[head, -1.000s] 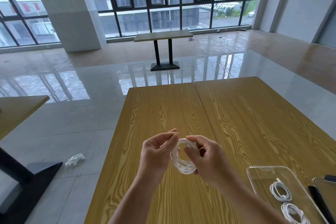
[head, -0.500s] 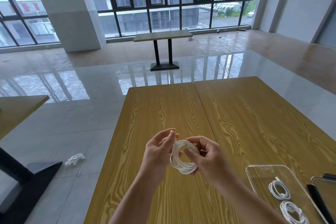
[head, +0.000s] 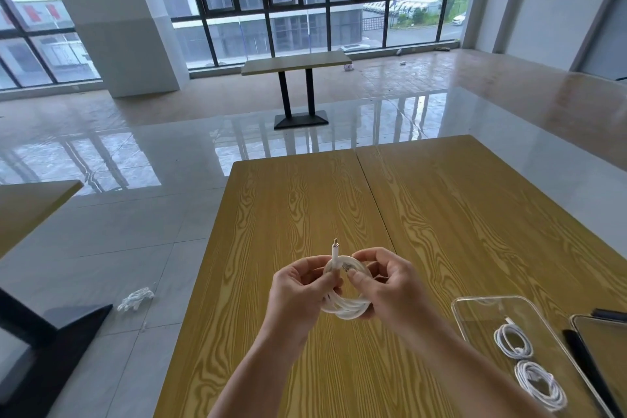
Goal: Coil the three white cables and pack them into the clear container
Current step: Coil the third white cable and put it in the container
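A connector end now sticks up from the coiled white cable, held above the wooden surface; left hand and right hand each keep their grip pinched on it.

I count three white cables: one coil held between my two hands, left and right, and two coils lying in the container, one farther from me and one nearer. One clear container sits on the desk. The desk is made of two tops pushed together. One lid lies right of the container. Two more tables are in view, one by the windows, one at my left. One white bundle lies on the floor.
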A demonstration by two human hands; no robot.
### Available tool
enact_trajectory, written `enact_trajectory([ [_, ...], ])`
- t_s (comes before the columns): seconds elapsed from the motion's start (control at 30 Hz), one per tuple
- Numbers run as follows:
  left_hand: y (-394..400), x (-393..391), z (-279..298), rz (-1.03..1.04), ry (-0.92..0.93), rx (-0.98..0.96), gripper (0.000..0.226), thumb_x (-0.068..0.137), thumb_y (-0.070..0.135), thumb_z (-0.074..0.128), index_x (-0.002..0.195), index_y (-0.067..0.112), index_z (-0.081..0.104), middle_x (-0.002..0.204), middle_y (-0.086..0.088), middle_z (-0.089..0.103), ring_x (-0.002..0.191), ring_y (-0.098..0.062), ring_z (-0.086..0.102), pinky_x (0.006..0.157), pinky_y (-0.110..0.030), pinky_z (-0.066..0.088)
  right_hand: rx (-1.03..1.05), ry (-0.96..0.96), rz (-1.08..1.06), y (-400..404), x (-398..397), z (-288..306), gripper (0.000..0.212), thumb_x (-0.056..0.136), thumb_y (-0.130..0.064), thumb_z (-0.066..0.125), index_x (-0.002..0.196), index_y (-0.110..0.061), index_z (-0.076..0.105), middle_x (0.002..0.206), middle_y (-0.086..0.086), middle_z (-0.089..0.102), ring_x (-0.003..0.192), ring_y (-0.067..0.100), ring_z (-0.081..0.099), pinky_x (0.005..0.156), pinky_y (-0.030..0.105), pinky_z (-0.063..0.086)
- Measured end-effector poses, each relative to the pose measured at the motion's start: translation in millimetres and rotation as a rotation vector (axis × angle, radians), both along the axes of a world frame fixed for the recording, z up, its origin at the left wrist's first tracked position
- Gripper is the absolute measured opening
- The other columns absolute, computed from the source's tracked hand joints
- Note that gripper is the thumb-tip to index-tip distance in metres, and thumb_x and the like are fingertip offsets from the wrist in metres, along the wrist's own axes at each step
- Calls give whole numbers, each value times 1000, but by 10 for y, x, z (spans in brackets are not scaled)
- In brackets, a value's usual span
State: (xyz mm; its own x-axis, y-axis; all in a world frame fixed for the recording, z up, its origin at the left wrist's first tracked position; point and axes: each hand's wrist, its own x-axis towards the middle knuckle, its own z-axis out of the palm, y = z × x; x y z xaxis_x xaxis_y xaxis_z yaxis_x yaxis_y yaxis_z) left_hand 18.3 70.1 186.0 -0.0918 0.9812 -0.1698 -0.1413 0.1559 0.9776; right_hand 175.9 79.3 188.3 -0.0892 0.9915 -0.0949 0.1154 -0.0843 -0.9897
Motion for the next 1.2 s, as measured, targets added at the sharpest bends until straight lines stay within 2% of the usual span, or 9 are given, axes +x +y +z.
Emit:
enact_trajectory([
  [0.07,4,5,-1,-28,-35,-31,19,85,8,74,103,3,72,95,-19,75,83,-31,73,79,-42,60,-42,40,-11,14,41,-23,16,89,-17,73,104,-17,68,89,13,71,74,29,75,64,52,63],
  [0.13,6,24,-12,-77,-94,-76,21,87,10,72,107,1,70,99,-19,75,85,-29,72,78,-40,60,-87,112,-18,9,88,-52,16,89,-16,73,105,-15,68,89,14,73,75,29,76,67,54,62],
  [0.27,15,105,-68,-120,-218,-160,19,89,12,69,105,1,72,91,-16,74,77,-23,70,73,-33,60,-200,279,-43,-7,216,-116,18,90,-13,72,107,-10,68,87,15,63,71,26,70,64,45,62],
  [0.43,57,262,-169,-131,-222,-230,22,88,11,69,107,1,72,93,-18,72,78,-23,68,77,-35,59,-285,368,-61,-33,442,-206,20,90,-9,68,110,-10,68,89,15,57,74,23,66,67,43,61],
  [0.7,186,702,-269,-190,-169,-306,18,90,4,67,107,0,71,91,-16,75,77,-22,72,71,-32,60,-324,414,-146,-29,916,-428,20,92,-4,64,110,-9,67,85,14,58,67,19,64,68,44,60],
  [0.8,236,921,-352,-221,-126,-336,19,90,6,68,108,1,72,93,-15,75,79,-23,71,72,-33,60,-345,421,-178,-59,1139,-518,23,91,3,59,109,-10,67,86,16,61,72,22,64,66,43,60],
  [0.93,282,1241,-502,-274,-76,-385,21,88,8,71,109,4,72,95,-15,75,82,-23,72,73,-34,58,-369,387,-211,-138,1504,-657,26,88,5,60,110,-8,66,93,15,72,77,24,70,72,47,61],
  [1.03,313,1509,-609,-324,-31,-413,20,88,8,71,107,6,72,95,-13,76,83,-23,72,73,-34,58,-394,350,-250,-200,1769,-755,24,88,6,60,109,-5,65,92,16,71,77,25,72,67,40,61],
  [1.2,337,1930,-795,-425,62,-449,18,90,6,67,108,8,71,103,-15,76,89,-24,73,73,-32,60,-432,290,-302,-271,2156,-909,18,91,5,60,107,-2,65,105,23,71,87,33,74,71,43,63],
])
